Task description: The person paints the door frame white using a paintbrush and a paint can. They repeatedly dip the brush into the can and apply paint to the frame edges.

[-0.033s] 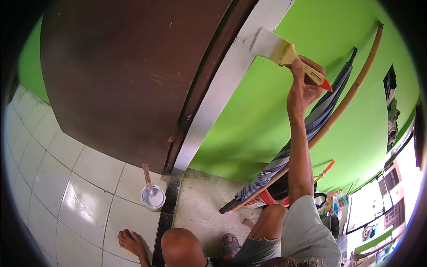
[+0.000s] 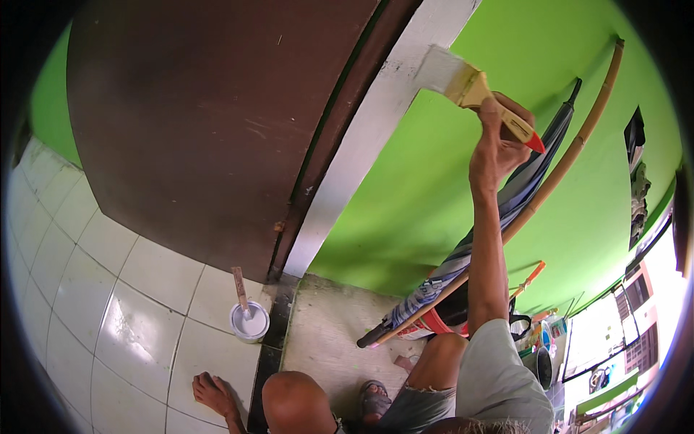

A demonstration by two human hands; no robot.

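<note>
My right hand grips a wide paintbrush by its pale wooden handle, whose end is red. The whitish bristles press against the white door frame, near its edge with the green wall. My left hand rests on the white floor tiles with its fingers spread and nothing in it. Beyond that hand stands a small open can of white paint, with a wooden stick leaning in it.
The brown door fills the left. A folded umbrella and a long bamboo pole lean along the wall beside my right arm. Behind them is a red bucket. A dark threshold strip divides the tiles from rougher flooring.
My right hand and the paintbrush have shifted slightly to the right and down along the edge of the frame. My left hand and the paint can stay in place.
</note>
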